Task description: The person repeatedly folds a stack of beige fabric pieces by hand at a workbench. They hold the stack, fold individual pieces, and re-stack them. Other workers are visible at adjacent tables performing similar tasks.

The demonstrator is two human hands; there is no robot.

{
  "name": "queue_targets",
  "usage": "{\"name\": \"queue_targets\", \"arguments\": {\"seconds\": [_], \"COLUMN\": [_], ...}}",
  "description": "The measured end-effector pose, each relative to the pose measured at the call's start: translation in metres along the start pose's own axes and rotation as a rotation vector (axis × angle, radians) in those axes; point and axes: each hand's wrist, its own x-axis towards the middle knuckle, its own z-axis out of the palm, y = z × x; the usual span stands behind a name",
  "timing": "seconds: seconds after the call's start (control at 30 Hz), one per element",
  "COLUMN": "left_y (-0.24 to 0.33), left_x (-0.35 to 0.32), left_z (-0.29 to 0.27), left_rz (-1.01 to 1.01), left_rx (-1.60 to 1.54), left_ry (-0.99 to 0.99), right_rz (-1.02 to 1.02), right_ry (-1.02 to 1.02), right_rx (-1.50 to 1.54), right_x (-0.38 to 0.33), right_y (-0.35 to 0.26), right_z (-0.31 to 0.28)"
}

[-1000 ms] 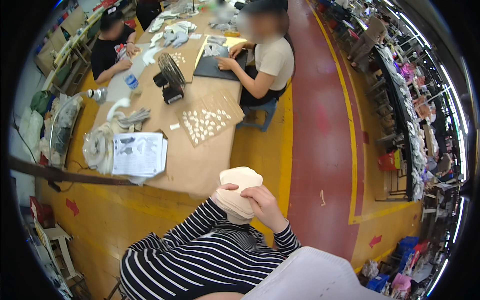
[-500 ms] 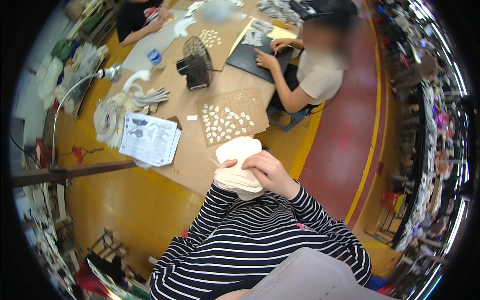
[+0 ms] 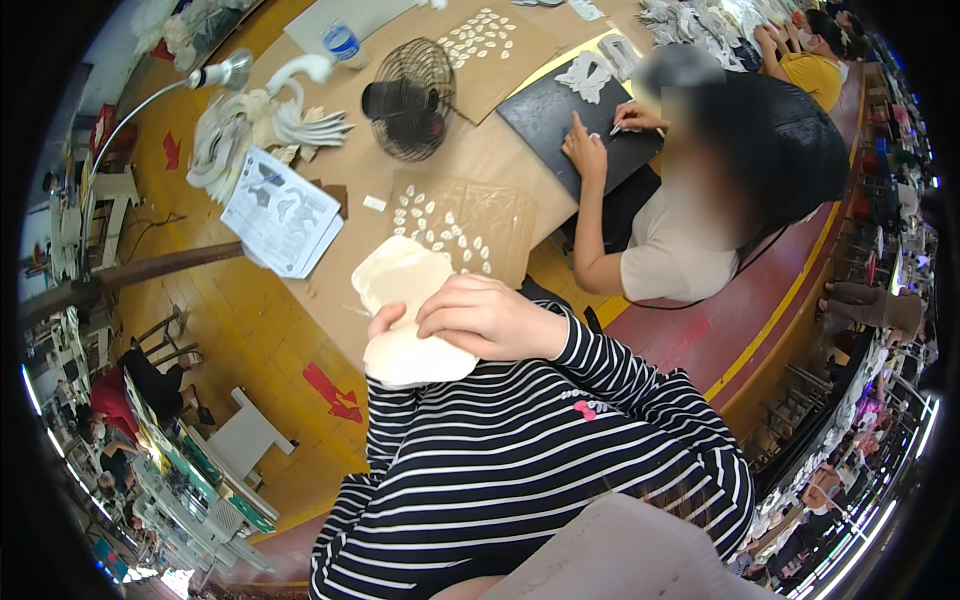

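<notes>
Gripping a stack of cream pieces [image 3: 418, 366], left hand [image 3: 386, 318] has its thumb on top; fingers hidden, presumably underneath so layers don't slide. Right hand [image 3: 490, 316] lies across the stack, fingers bent and close together; pinching a layer or just pressing, can't tell. Stack sits up against the striped top [image 3: 540, 450], in front of the table [image 3: 556, 203], probably for a close look. Just beyond: brown sheet [image 3: 512, 228] lying flat, small white pieces [image 3: 437, 236] spread on it, likely so each stays separate. Fan [image 3: 410, 100] stands upright farther back. Printed pages [image 3: 282, 214] lie face up at left, maybe for reference. Co-worker's hands [image 3: 586, 150] work over a black board [image 3: 540, 118], likely a firm surface.
</notes>
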Motion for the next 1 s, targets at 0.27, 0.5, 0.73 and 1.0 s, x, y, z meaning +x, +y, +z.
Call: {"name": "queue_targets", "arguments": {"seconds": [0.27, 0.5, 0.73, 1.0], "left_y": [-0.017, -0.013, -0.007, 0.002], "left_x": [0.018, 0.005, -0.005, -0.02], "left_z": [0.037, 0.031, 0.025, 0.004], "left_rz": [-0.067, 0.063, 0.11, 0.147], "left_rx": [-0.204, -0.124, -0.104, -0.071], "left_ry": [-0.198, -0.135, -0.143, -0.145], "right_rz": [0.484, 1.391, 1.413, 1.161], "right_ry": [0.582, 0.352, 0.127, 0.697], "right_rx": [0.608, 0.141, 0.461, 0.184], "right_x": [-0.038, -0.164, -0.206, -0.17], "right_y": [0.052, 0.259, 0.291, 0.308], "right_z": [-0.041, 0.025, 0.048, 0.042]}}
